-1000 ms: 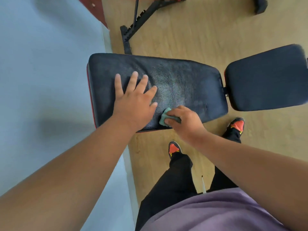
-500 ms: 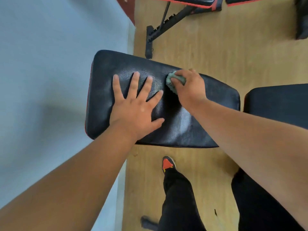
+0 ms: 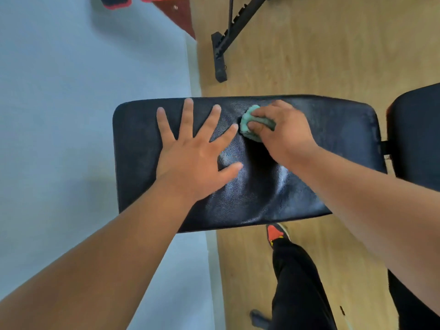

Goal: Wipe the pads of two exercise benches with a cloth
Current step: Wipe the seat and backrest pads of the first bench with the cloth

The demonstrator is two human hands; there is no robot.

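A long black bench pad (image 3: 338,129) lies across the middle of the view. My left hand (image 3: 192,160) presses flat on its left half with the fingers spread. My right hand (image 3: 283,132) grips a bunched green cloth (image 3: 247,126) and holds it against the pad near the far edge, just right of my left fingertips. Part of the cloth is hidden under my fingers. A second black pad (image 3: 416,136) adjoins the first one at the right edge of the view.
A pale blue wall (image 3: 71,115) stands close on the left. The black frame of another bench (image 3: 226,36) rests on the wooden floor (image 3: 321,55) beyond, with red-edged pads at the top. My legs and a red shoe (image 3: 275,234) stand below the pad.
My right hand carried the cloth from the pad's near edge to its far edge, then slightly nearer. My left hand stayed flat on the pad. The camera came closer.
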